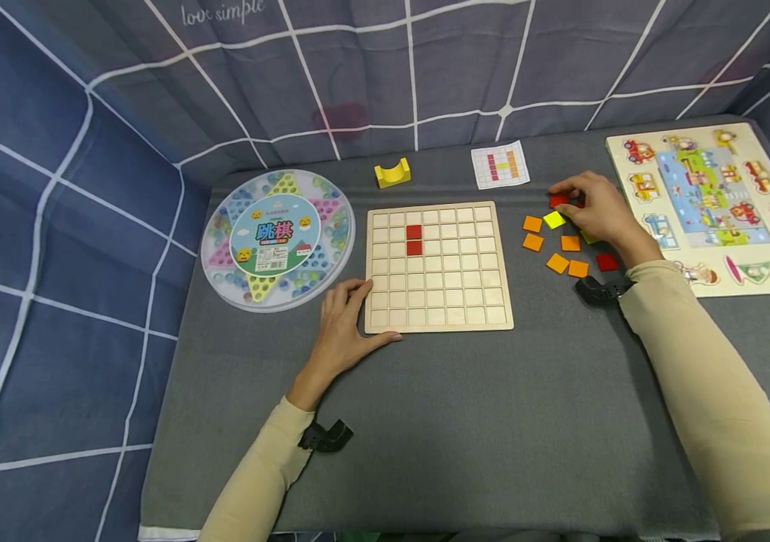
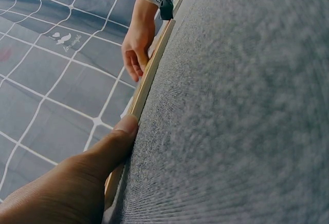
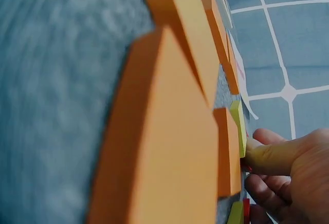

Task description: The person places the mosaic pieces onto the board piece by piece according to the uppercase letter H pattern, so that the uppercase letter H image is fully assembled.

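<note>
A pale wooden grid board point(image 1: 439, 293) lies on the grey table, with two red tiles point(image 1: 414, 240) one above the other in its upper left area. My left hand point(image 1: 340, 331) rests at the board's near left corner, thumb along the front edge and fingers spread against the left side. To the right of the board, my right hand point(image 1: 598, 207) pinches a red tile point(image 1: 558, 201) between thumb and fingertips. Around it lie several orange tiles point(image 1: 570, 243), a yellow-green tile point(image 1: 554, 220) and another red tile point(image 1: 607, 262). The right wrist view shows an orange tile point(image 3: 175, 147) large and close.
A round Chinese checkers box point(image 1: 276, 241) stands left of the board. Behind are a yellow arch block point(image 1: 393, 174) and a pattern card point(image 1: 500, 165) with red and orange squares. A wooden picture puzzle point(image 1: 716, 196) lies at far right. Grid-patterned curtains point(image 1: 371, 75) border the table.
</note>
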A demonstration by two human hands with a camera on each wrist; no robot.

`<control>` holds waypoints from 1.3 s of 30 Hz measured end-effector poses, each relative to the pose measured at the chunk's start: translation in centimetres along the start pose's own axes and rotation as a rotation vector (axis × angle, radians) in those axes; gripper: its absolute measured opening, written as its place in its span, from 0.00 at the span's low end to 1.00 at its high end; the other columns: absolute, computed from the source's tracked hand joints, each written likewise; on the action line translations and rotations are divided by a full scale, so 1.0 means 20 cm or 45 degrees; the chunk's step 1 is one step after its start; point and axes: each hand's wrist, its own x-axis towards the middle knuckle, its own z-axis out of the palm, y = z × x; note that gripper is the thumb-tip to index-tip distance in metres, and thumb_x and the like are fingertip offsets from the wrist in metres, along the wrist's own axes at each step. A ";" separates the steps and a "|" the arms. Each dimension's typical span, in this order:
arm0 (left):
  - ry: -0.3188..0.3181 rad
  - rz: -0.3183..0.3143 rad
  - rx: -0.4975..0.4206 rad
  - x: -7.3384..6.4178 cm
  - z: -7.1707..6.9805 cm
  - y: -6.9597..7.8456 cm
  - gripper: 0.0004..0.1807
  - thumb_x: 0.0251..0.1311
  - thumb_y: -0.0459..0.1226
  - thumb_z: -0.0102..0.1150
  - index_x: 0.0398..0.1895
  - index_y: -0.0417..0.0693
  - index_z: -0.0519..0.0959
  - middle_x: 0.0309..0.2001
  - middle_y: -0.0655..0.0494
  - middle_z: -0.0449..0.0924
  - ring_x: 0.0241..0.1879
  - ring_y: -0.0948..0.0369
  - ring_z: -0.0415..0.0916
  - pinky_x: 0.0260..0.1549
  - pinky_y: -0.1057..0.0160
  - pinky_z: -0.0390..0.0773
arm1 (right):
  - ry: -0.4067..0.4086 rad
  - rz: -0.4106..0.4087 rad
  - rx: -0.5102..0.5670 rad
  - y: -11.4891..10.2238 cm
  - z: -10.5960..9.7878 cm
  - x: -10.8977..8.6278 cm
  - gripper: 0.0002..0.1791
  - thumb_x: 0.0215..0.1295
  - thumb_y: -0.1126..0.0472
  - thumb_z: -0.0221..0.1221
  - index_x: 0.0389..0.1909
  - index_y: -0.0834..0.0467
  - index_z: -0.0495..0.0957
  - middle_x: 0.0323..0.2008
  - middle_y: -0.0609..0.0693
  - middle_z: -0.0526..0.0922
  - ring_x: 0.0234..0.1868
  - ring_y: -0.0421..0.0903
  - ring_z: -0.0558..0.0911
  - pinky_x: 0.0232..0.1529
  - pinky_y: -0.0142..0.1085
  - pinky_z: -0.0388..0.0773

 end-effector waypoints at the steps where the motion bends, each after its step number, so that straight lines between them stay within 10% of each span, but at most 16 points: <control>1: -0.007 -0.006 0.001 0.00 0.00 0.00 0.54 0.38 0.59 0.77 0.67 0.40 0.69 0.60 0.41 0.66 0.52 0.47 0.63 0.53 0.45 0.63 | 0.002 0.000 0.006 0.00 0.00 0.00 0.17 0.68 0.67 0.56 0.56 0.65 0.78 0.49 0.65 0.73 0.44 0.55 0.67 0.41 0.43 0.58; 39: -0.069 -0.068 0.003 0.00 0.00 0.00 0.55 0.38 0.58 0.78 0.70 0.43 0.67 0.62 0.43 0.65 0.54 0.48 0.63 0.56 0.45 0.62 | 0.004 0.079 0.053 -0.04 0.02 0.00 0.19 0.70 0.61 0.57 0.59 0.62 0.76 0.53 0.62 0.74 0.50 0.55 0.67 0.47 0.46 0.59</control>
